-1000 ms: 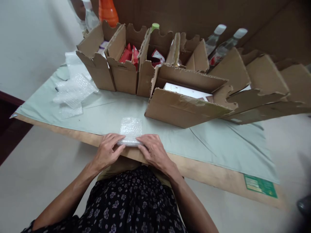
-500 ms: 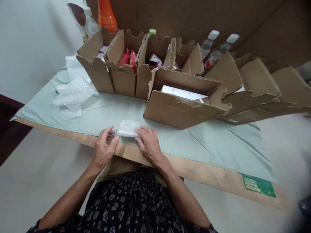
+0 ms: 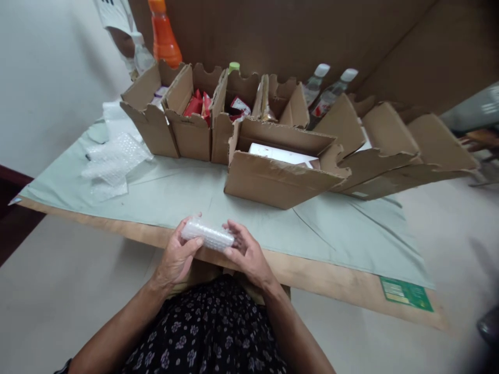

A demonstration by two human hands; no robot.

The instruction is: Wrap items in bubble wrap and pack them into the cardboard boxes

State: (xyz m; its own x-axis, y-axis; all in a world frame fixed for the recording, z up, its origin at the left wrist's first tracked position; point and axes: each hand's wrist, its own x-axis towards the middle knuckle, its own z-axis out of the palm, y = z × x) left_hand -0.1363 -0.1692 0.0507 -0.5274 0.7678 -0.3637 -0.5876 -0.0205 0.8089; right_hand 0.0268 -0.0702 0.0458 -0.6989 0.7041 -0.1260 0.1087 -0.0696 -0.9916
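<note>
A bundle of bubble wrap (image 3: 208, 235) is held between both hands, above the table's front edge. My left hand (image 3: 183, 252) is closed around its left end, thumb on the near side. At the right end, my right hand (image 3: 245, 252) grips it with thumb and curled fingers. What the wrap encloses, if anything, cannot be made out. Loose bubble wrap sheets (image 3: 113, 158) lie farther left on the pale green cloth (image 3: 183, 189).
Several cardboard bins (image 3: 195, 137) line the back, holding packets. Closer stands a wide cardboard box (image 3: 278, 182) with a white box (image 3: 278, 154) inside. Behind are an orange bottle (image 3: 166, 41) and clear bottles (image 3: 331, 93). A green label (image 3: 407, 292) lies at the front right edge.
The bubble wrap bundle has been lifted off the cloth and brought nearer to me, tilted. Both hands now grip it; earlier my left hand was beside it and the right touched it.
</note>
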